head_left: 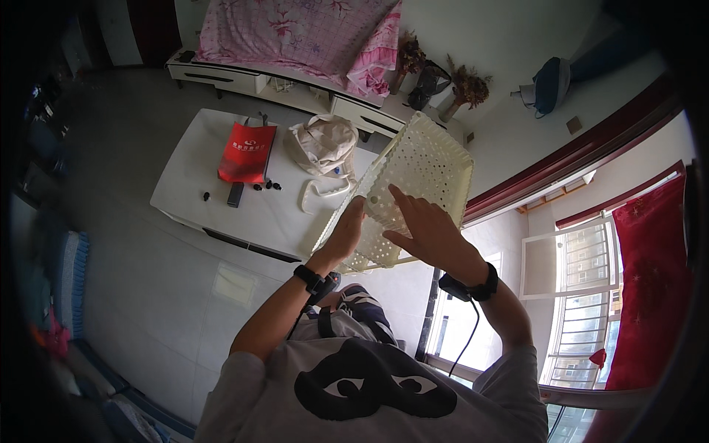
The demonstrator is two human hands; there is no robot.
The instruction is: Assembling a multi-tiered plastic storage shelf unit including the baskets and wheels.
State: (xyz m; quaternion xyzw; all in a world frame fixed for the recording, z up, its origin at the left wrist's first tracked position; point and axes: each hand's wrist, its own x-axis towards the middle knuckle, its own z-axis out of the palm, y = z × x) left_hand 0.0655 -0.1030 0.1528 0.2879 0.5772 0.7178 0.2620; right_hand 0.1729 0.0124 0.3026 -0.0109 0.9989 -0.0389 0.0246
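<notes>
A cream plastic basket (428,159) with round holes and a scalloped rim stands tilted in front of me, right of the white table. My left hand (347,230) lies against its near left side, fingers stretched and close together, partly seen edge-on. Over the near part of the basket, my right hand (428,225) is spread, with thumb and index finger apart and nothing between them. What bears the basket's weight is hidden. Both wrists carry black bands, and a cable hangs from the right one.
On the white table (185,170) are a red bag (247,153), a cream cloth bag (323,144), a dark box (235,195) and several small black pieces (273,185). A low cabinet (221,77) with a pink cloth (295,37) runs behind. A red curtain (650,273) hangs at right.
</notes>
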